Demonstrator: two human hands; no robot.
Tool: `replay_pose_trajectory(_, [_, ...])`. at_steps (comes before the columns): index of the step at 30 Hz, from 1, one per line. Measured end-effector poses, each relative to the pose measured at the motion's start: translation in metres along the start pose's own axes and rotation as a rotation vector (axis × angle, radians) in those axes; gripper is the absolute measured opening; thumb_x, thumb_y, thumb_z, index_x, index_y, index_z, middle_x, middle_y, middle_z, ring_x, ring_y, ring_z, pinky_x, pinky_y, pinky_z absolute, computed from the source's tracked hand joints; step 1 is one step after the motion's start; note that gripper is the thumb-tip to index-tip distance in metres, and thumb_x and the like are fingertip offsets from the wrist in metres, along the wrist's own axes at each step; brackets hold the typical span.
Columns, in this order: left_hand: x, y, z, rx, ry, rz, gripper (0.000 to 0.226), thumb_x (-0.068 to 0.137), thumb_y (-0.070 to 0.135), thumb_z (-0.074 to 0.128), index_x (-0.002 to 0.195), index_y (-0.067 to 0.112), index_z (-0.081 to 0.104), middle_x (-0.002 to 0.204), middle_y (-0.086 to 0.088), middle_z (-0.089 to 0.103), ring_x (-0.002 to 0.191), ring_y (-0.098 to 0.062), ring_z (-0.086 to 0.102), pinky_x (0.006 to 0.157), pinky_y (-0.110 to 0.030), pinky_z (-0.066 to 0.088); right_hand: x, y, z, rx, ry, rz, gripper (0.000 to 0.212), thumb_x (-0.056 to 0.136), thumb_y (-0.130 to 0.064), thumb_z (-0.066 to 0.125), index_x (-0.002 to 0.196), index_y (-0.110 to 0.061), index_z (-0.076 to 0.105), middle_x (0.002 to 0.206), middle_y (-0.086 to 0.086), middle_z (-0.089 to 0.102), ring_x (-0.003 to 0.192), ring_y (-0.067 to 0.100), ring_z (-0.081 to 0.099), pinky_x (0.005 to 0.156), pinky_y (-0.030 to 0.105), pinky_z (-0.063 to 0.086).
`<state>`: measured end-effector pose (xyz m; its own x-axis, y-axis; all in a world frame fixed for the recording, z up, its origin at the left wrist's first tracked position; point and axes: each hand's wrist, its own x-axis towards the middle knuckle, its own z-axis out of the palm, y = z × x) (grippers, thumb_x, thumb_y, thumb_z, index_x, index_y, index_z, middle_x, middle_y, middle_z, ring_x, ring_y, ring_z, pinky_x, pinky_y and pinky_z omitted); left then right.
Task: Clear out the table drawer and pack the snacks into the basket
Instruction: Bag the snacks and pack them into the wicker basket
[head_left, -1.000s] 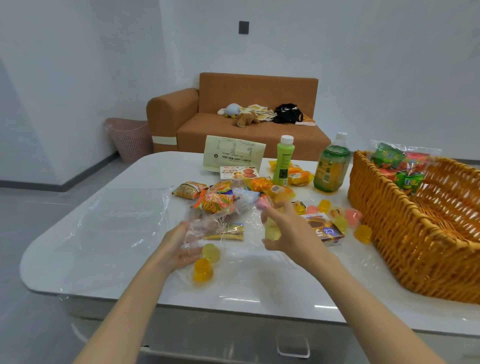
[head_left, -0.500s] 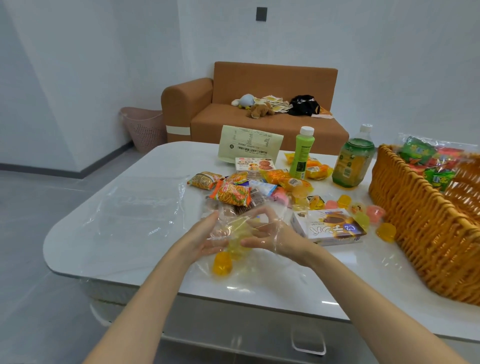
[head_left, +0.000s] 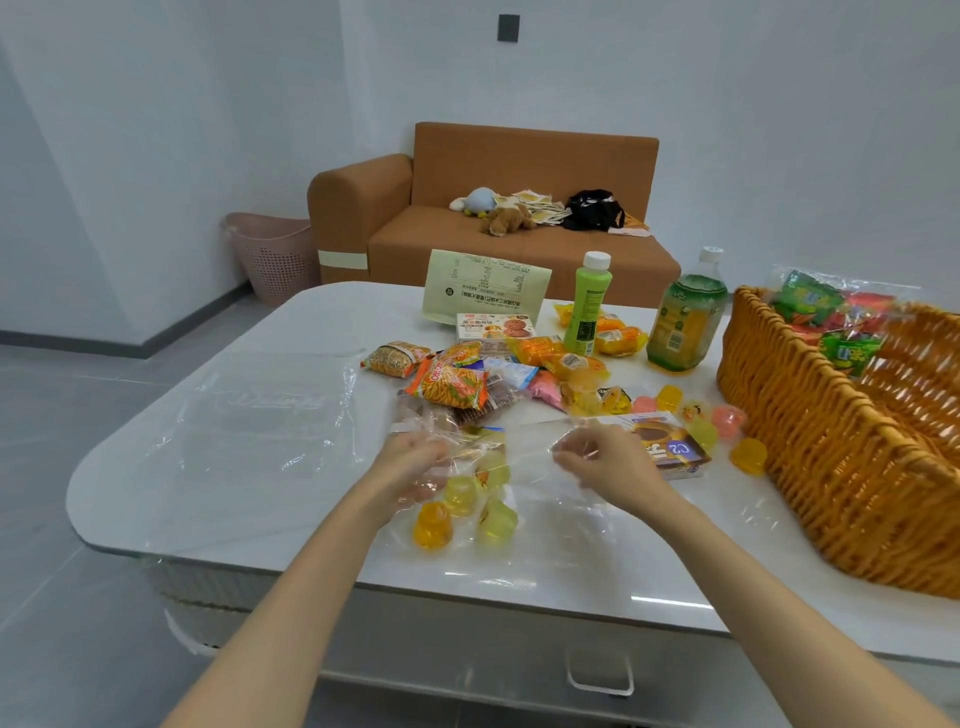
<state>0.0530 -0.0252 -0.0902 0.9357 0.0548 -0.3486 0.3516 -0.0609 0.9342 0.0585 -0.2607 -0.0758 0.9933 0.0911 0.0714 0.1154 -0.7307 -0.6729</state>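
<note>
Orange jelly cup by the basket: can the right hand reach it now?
Probably yes, once freed: the orange jelly cup sits uncovered right of the right hand, with only the flat box between; that hand now pinches the clear bag.

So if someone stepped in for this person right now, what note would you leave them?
Hands: left hand and right hand both grip the clear plastic bag holding yellow and orange jelly cups.
Done: green and red snack packets lie in the woven orange basket.
Left: the bagged cups, loose jelly cups beside the basket, chocolate biscuit box, orange snack packets, slim green bottle and round green bottle wait on the white table.
</note>
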Motion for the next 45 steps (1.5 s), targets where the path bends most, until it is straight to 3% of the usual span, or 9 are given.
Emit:
replay_pose_trajectory(7, [0.001,-0.001,0.011,-0.052,0.095,0.057,0.007,0.098,0.012,0.052,0.104,0.008,0.054,0.078,-0.005,0.053,0.062,-0.012,0.049,0.036,-0.012,0.041,-0.018,0.035,-0.01,-0.36,-0.257,0.332,0.055,0.088,-0.067,0.043,0.083,-0.014,0.055,0.071,-0.001,0.054,0.066,0.014,0.051,0.059,0.026,0.04])
replay_pose_trajectory(10, [0.003,-0.003,0.013,-0.131,0.086,0.0,0.012,0.097,0.009,0.054,0.108,0.005,0.053,0.078,-0.007,0.053,0.06,-0.015,0.048,0.036,-0.016,0.043,-0.027,0.032,-0.012,-0.236,-0.304,0.319,0.049,0.094,-0.047,0.051,0.057,-0.018,0.037,0.056,-0.004,0.036,0.052,0.011,0.034,0.052,0.025,0.026])
replay_pose_trajectory(14, [-0.004,-0.001,0.016,-0.311,-0.002,-0.107,0.01,0.092,0.008,0.062,0.1,0.011,0.057,0.099,-0.009,0.06,0.072,-0.02,0.06,0.051,-0.025,0.052,-0.034,0.02,-0.019,0.274,-0.132,0.296,0.016,0.097,-0.016,0.051,0.082,-0.01,0.051,0.08,0.003,0.062,0.06,0.015,0.056,0.056,0.028,0.045])
replay_pose_trajectory(19, [-0.02,0.007,0.024,0.013,0.105,0.169,0.089,0.086,0.025,0.07,0.15,0.032,0.01,0.137,-0.001,0.042,0.117,-0.023,0.051,0.082,-0.036,0.054,-0.032,-0.016,-0.047,0.119,0.277,-0.21,0.023,0.099,-0.012,0.046,0.087,-0.032,0.048,0.091,-0.002,0.07,0.076,0.022,0.066,0.072,0.049,0.053])
replay_pose_trajectory(26, [-0.044,0.04,0.027,0.012,-0.181,0.455,0.11,0.063,0.07,0.07,0.149,0.045,0.006,0.155,0.017,0.022,0.141,-0.002,0.025,0.116,-0.041,0.028,-0.027,-0.059,-0.085,-0.009,0.399,-0.581,0.015,0.099,-0.012,0.049,0.099,-0.02,0.062,0.09,-0.014,0.067,0.089,0.009,0.061,0.075,0.033,0.049])
replay_pose_trajectory(32, [-0.03,0.035,0.031,0.114,-0.327,0.538,0.092,0.068,0.064,0.072,0.146,0.043,0.028,0.149,0.024,0.032,0.137,0.006,0.029,0.11,-0.029,0.035,-0.026,-0.073,-0.083,0.175,0.33,-0.626,0.016,0.096,-0.005,0.053,0.096,-0.011,0.067,0.088,-0.013,0.066,0.087,-0.003,0.059,0.072,0.009,0.042])
replay_pose_trajectory(36, [-0.03,0.039,0.038,0.07,-0.11,0.58,0.038,0.075,0.046,0.069,0.101,0.017,0.07,0.104,0.005,0.071,0.099,-0.009,0.063,0.083,-0.024,0.049,-0.023,-0.065,-0.074,0.285,0.413,-0.539,0.015,0.092,-0.014,0.062,0.103,-0.024,0.065,0.1,-0.014,0.064,0.091,0.001,0.059,0.077,0.016,0.05])
replay_pose_trajectory(41, [-0.031,0.045,0.046,-0.111,0.083,0.516,0.028,0.085,0.035,0.068,0.078,0.012,0.055,0.067,0.0,0.059,0.059,-0.006,0.056,0.053,-0.012,0.044,-0.03,-0.038,-0.06,0.638,0.033,-0.034,0.077,0.076,-0.042,0.072,0.136,-0.038,0.024,0.111,-0.016,0.058,0.102,-0.001,0.058,0.081,0.029,0.053])
replay_pose_trajectory(45, [-0.037,0.052,0.046,-0.403,-0.142,0.405,0.051,0.084,0.035,0.063,0.121,0.002,0.051,0.092,-0.008,0.064,0.072,-0.011,0.063,0.063,-0.022,0.051,-0.033,-0.02,-0.038,0.447,-0.229,0.031,0.026,0.087,-0.026,0.069,0.112,-0.021,0.064,0.104,-0.006,0.073,0.095,0.012,0.069,0.084,0.032,0.053])
